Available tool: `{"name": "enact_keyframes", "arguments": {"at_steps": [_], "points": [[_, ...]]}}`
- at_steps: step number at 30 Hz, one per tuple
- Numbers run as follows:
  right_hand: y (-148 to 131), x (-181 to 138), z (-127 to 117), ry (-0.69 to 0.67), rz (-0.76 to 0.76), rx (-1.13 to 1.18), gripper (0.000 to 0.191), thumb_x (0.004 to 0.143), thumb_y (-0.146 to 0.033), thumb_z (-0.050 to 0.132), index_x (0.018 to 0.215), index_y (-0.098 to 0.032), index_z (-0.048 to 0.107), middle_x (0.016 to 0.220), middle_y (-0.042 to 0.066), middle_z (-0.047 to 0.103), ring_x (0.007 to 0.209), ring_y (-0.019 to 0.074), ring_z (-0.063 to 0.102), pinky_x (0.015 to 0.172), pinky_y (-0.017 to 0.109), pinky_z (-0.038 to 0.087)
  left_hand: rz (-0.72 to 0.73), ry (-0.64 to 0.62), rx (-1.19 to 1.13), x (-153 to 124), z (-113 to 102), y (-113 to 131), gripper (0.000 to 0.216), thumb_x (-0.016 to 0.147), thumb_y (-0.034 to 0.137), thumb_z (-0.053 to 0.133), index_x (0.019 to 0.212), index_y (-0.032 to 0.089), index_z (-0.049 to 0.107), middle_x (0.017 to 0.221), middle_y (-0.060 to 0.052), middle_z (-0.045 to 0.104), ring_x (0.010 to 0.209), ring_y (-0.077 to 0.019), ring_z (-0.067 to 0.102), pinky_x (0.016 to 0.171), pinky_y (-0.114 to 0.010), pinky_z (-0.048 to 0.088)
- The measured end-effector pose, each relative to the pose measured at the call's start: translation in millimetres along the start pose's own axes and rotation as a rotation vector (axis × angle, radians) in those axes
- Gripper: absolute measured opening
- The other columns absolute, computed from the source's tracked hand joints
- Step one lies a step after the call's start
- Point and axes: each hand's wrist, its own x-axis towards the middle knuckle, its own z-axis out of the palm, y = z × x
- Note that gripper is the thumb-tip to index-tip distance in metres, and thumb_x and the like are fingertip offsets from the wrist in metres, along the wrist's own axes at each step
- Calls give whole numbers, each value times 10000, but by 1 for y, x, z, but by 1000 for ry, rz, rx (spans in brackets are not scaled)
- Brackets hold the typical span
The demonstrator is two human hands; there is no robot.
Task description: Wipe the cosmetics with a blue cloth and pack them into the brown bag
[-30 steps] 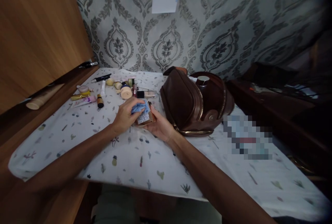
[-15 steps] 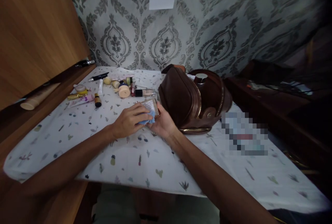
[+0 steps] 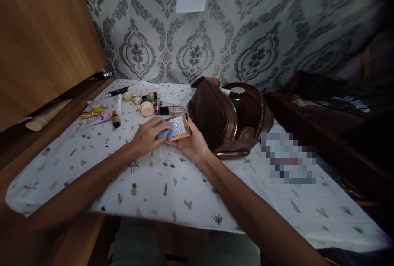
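A gold-edged makeup compact (image 3: 181, 126) with a glittery silver face rests in my right hand (image 3: 195, 145), whose fingers are closed round its right side and underside. My left hand (image 3: 150, 136) is closed on a light blue cloth (image 3: 167, 131) and presses it against the compact's left part. Some of the cloth is hidden under the left fingers. Just right of my right hand stands a brown leather bag (image 3: 212, 118), unzipped, with a round silver lid (image 3: 237, 92) showing in its opening.
Behind my hands lie several cosmetics, among them a round powder jar (image 3: 147, 108), a foundation bottle (image 3: 172, 110) and a small dark bottle (image 3: 115, 119). A wooden cabinet (image 3: 46, 40) borders the left. The patterned tablecloth (image 3: 147, 200) covers the table; a blurred item (image 3: 289, 159) lies right.
My left hand has slid the blue cloth leftward over the compact, baring more of its glittery face. The compact is now tilted more toward me. The bag and cosmetics have stayed put.
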Motion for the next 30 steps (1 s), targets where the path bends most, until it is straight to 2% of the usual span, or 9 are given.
{"name": "enact_keyframes", "arguments": {"at_steps": [4, 7, 10, 14, 17, 19, 22, 26, 30], "points": [[1, -3, 2, -17, -11, -136, 320, 954, -483, 519, 1093, -225, 648, 863, 25, 746, 737, 193, 693, 652, 349, 595, -110, 55, -78, 0, 2, -4, 134, 931, 233, 527, 988, 202, 645, 973, -58, 655, 924, -197, 620, 813, -308, 498], [1, -5, 4, 13, -164, -340, 372, 864, -463, 656, 1183, -273, 626, 898, -7, 718, 778, 172, 682, 663, 286, 567, -208, 106, -192, 2, 2, -6, 124, 926, 273, 551, 977, 200, 638, 940, -40, 657, 891, -187, 617, 799, -295, 491], [0, -4, 2, 108, -340, -620, 626, 737, -425, 787, 1311, -298, 572, 928, -20, 687, 877, 169, 659, 824, 296, 539, -340, 165, -313, 5, 1, -9, 137, 908, 301, 573, 968, 199, 641, 937, -33, 674, 871, -184, 617, 791, -291, 497], [3, -4, -3, 164, -485, -1005, 897, 625, -369, 864, 1434, -291, 485, 1154, 55, 659, 1132, 267, 591, 1093, 467, 387, -459, 231, -406, 5, 1, -16, 160, 889, 322, 586, 956, 195, 656, 958, -36, 689, 867, -187, 623, 780, -295, 504], [7, -5, -7, 84, -517, -1240, 901, 628, -355, 857, 1444, -300, 479, 1335, 102, 588, 1307, 345, 464, 1164, 570, 242, -406, 153, -401, 4, 4, -21, 171, 887, 327, 586, 961, 194, 663, 958, -37, 690, 899, -198, 632, 822, -311, 502], [9, -5, -9, -2, -508, -1316, 906, 628, -345, 854, 1449, -299, 475, 1384, 115, 555, 1348, 365, 420, 1164, 584, 225, -329, 12, -344, 2, 6, -22, 166, 886, 303, 572, 967, 197, 670, 946, -39, 686, 906, -208, 634, 845, -329, 497], [7, -3, -13, -62, -471, -1425, 1050, 573, -345, 887, 1504, -278, 405, 1423, 142, 512, 1358, 382, 405, 1141, 585, 254, -253, -147, -222, -1, 10, -21, 188, 896, 261, 525, 984, 200, 679, 965, -53, 674, 927, -221, 628, 860, -347, 488], [0, -3, -17, -35, -408, -1534, 1163, 506, -377, 917, 1527, -237, 377, 1414, 189, 500, 1322, 427, 417, 1097, 615, 273, -256, -159, -166, -3, 13, -22, 212, 921, 283, 509, 1019, 207, 682, 990, -58, 673, 926, -219, 629, 858, -346, 488], [-4, -5, -16, -7, -390, -1518, 1103, 516, -328, 902, 1504, -237, 420, 1207, 158, 618, 1218, 408, 489, 1052, 601, 317, -241, -177, -181, -1, 8, -28, 188, 907, 290, 531, 951, 204, 693, 936, -46, 661, 873, -204, 628, 813, -326, 483]]}}
